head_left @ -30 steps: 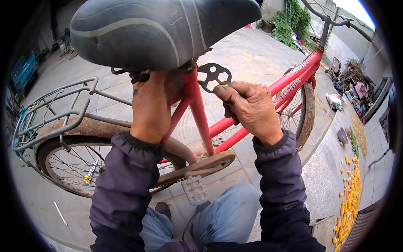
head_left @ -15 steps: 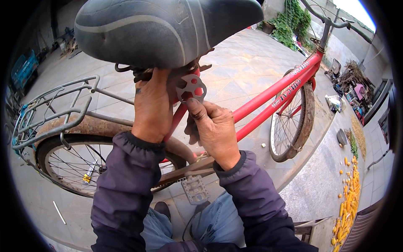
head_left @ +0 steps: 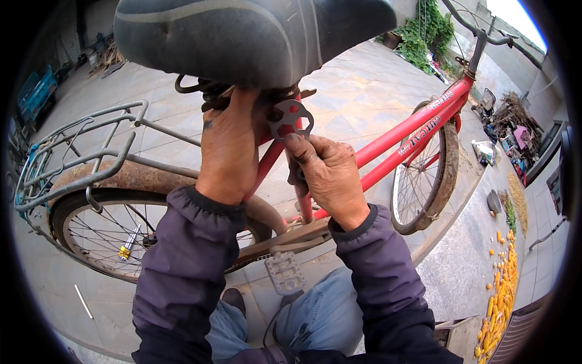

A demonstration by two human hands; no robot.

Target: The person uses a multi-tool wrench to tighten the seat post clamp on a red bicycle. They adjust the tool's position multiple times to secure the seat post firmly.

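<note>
A black bicycle saddle (head_left: 200, 45) hangs over the red bicycle frame (head_left: 388, 145). My left hand (head_left: 227, 151) reaches up beneath the saddle beside the seat post; its fingers are hidden there. In my right hand (head_left: 332, 179), thumb and fingers are closed on a flat metal multi-hole spanner (head_left: 308, 121). This spanner stands upright just below the saddle, in front of the red seat tube, which shows through its holes. Whether it grips a nut cannot be made out.
A rusty rear mudguard (head_left: 106, 178) and grey rear rack (head_left: 94, 158) lie to the left. A pedal (head_left: 285, 273) sits low near my legs. Corn cobs (head_left: 500, 297) lie at the right, and a white stick (head_left: 83, 301) rests on the paving. A blue cart (head_left: 37, 94) stands far left.
The view has shifted a little, so the saddle sits higher and further right. My right hand has moved slightly right with the spanner; my left hand stays under the saddle.
</note>
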